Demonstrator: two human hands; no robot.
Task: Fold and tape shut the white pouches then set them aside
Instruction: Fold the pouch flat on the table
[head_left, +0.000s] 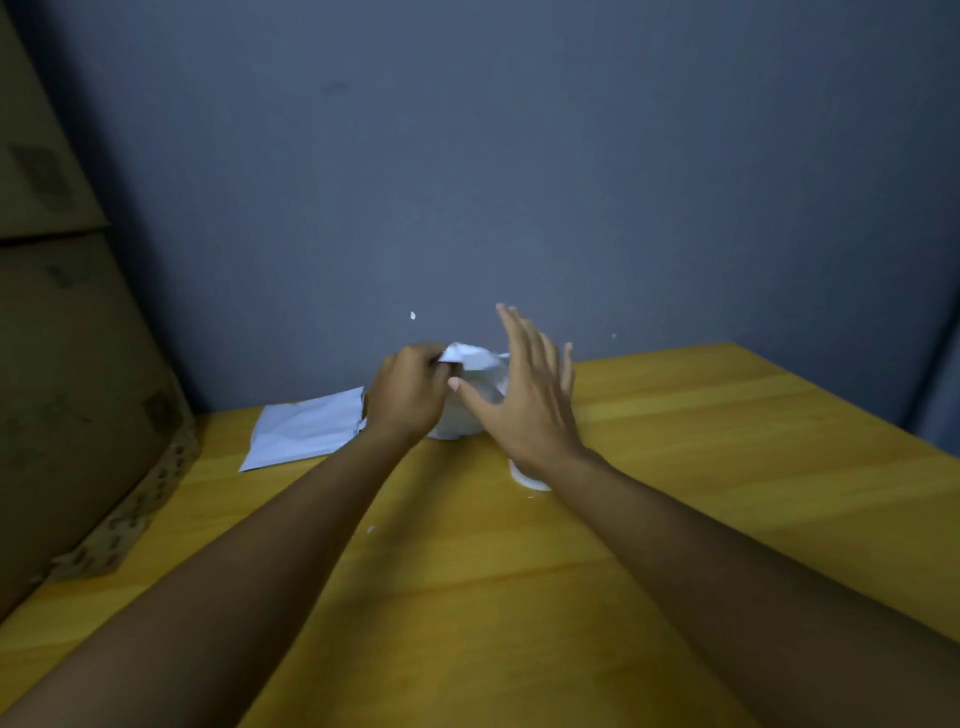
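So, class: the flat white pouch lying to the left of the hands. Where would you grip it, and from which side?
Take the flat white pouch at its near-left corner, coming from the front. It lies flat on the yellow table, that corner is bare, and its right edge sits behind the left hand, so lift an edge and pinch.

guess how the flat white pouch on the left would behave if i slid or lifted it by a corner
The flat white plastic pouch looks thin and creased, so it would probably droop when lifted. It lies flat on the smooth yellow wooden table, so it would likely slide easily and feel light.
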